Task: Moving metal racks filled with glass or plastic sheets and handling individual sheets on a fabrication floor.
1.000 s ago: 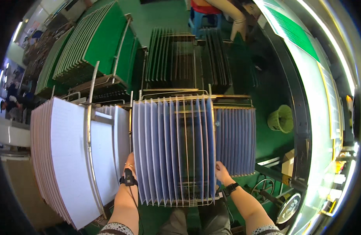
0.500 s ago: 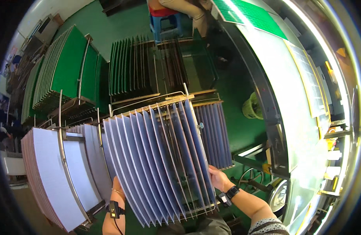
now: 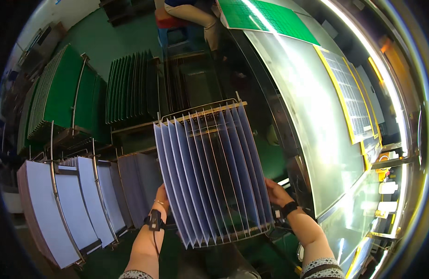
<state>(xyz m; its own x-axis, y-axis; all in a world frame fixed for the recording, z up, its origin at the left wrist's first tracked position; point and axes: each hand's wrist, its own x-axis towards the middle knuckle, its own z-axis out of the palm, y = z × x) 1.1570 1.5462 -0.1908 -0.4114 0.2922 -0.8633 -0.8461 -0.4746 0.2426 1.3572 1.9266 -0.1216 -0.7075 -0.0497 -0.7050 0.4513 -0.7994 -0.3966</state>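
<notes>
Between my hands is a metal rack [image 3: 210,111] holding several thin, pale blue-grey panels [image 3: 177,174] upright in a row, with gaps between them. A bent wire bar rises along its far end. My left hand [image 3: 161,195] grips the rack's left side, its fingers partly hidden behind the outermost panel. On the opposite side my right hand [image 3: 278,193] holds the rack at about the same height, its fingertips out of sight behind the edge. Both wrists wear dark straps with small devices.
Racks of white panels [image 3: 42,195] stand at lower left; behind them are racks of green panels [image 3: 63,100]. A long, brightly lit table [image 3: 289,88] runs along my right, bearing a green board [image 3: 270,21] and a yellow-framed grid sheet [image 3: 342,90]. Someone sits on a stool [image 3: 170,21] beyond.
The held rack has shifted right relative to the standing racks, toward the lit table, and sits straighter. My left forearm shows more. The whole view has shifted too.
</notes>
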